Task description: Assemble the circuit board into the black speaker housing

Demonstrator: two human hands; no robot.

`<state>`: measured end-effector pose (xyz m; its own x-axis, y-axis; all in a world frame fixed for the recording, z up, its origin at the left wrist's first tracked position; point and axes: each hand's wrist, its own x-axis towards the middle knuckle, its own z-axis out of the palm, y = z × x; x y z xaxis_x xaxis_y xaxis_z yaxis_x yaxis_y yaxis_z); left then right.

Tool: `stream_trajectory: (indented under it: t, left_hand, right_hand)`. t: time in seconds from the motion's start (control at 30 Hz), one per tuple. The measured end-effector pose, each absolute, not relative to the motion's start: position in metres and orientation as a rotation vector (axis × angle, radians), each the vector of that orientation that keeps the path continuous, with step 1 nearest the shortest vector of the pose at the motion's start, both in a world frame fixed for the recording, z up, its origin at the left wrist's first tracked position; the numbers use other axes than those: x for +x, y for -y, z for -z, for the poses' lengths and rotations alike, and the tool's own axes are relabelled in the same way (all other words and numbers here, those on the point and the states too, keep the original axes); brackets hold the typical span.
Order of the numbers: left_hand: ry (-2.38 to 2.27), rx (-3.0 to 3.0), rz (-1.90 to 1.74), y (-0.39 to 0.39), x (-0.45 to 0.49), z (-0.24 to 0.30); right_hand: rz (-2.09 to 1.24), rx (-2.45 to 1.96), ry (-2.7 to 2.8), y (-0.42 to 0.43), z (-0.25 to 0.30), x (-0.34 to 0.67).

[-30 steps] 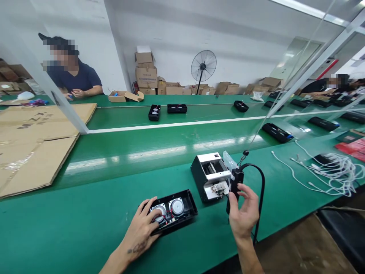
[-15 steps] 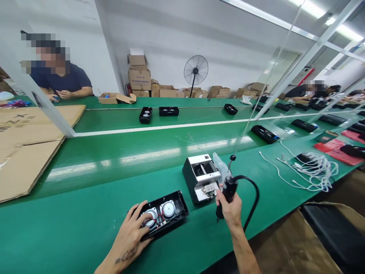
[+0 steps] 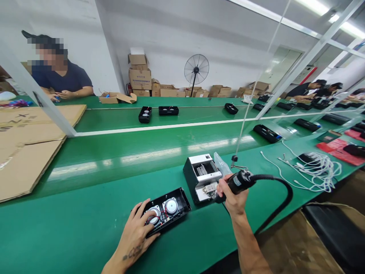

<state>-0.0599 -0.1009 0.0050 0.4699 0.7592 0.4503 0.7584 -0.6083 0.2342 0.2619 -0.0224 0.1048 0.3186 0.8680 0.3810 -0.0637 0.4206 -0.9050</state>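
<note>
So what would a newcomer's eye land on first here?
The right hand, near centre, grips a black corded screwdriver, its tip at a small black-and-white box. Just left of it, the left hand rests on an open black case with two round speakers, all on a long green belt. Flat cardboard lies far left, tangled white cables far right.

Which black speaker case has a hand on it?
The nearest case, with the left hand on its speakers; the other cases lie untouched farther back.
</note>
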Motion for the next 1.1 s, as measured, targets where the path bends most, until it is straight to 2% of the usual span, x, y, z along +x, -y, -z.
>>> stream_trajectory:
  t: [0.17,0.33,0.5,0.77,1.1]
  left_hand:
    - [-1.431,2.606,-0.865,0.103,-0.054,-0.005]
    - [-1.419,2.556,-0.951,0.104,-0.053,0.002]
    - [-1.372,2.486,-1.144,0.102,-0.052,0.011]
    - [-1.338,2.445,-1.147,0.101,-0.053,0.005]
    - [-1.378,2.478,-1.119,0.104,-0.052,-0.002]
  right_hand:
    - [-0.889,-0.892,1.093,0.044,-0.111,0.249]
    - [-0.719,-0.941,0.96,0.042,-0.114,0.253]
    - [-0.623,-1.114,0.936,0.031,-0.082,0.269]
    - [-0.663,-1.203,0.931,0.038,-0.043,0.28]
    - [-0.584,-0.974,0.87,0.036,-0.101,0.273]
